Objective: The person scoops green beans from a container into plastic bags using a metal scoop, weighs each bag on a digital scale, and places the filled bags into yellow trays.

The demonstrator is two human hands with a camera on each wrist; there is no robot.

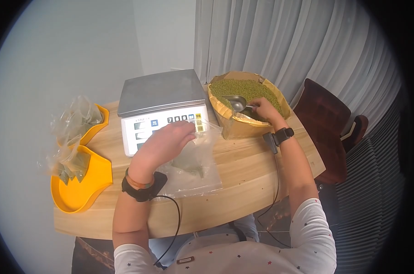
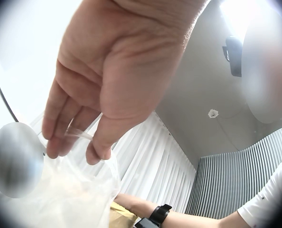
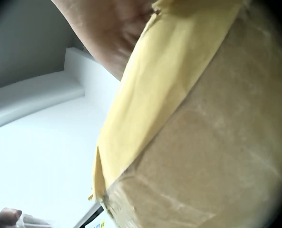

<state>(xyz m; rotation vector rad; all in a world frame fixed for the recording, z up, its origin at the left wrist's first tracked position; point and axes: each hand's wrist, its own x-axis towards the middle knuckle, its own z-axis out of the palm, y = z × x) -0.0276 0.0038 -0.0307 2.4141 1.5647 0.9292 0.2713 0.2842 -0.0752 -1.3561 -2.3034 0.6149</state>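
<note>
My left hand [image 1: 168, 140] pinches the upper edge of a clear plastic bag [image 1: 211, 179] in front of the scale. In the left wrist view, the thumb and fingers of that hand [image 2: 114, 71] meet at the thin film [image 2: 79, 190]. Some green contents [image 1: 188, 165] show low in the bag. Over at the right, my right hand [image 1: 267, 111] grips the handle of a metal scoop [image 1: 236, 102]. The scoop sits among small green beans [image 1: 248, 90] in a paper-lined carton [image 1: 243, 130]. The carton's wall [image 3: 202, 128] hides the right fingers in the right wrist view.
A white scale [image 1: 130, 122] with a grey metal platform [image 1: 163, 91] stands behind the left hand. Two yellow trays [image 1: 99, 170] with filled clear bags [image 1: 76, 166] lie at the left of the wooden table [image 1: 243, 182]. A dark red chair [image 1: 323, 114] is beyond the right edge.
</note>
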